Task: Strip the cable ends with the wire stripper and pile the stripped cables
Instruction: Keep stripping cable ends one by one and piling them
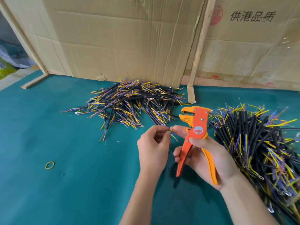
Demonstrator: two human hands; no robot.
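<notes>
Yellow-cored cable [172,134] is pinched in the left hand [153,143] fingers, its short visible length slanting down-right from the tips. The wire stripper [195,132], gripped by the right hand [209,153], stands just right of those fingers, mouth up and above the cable end, which likely must lift into it.

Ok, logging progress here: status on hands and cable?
Right hand grips wire stripper. Left hand pinches yellow wire end, short of the open jaws. Nothing blocking.
</notes>
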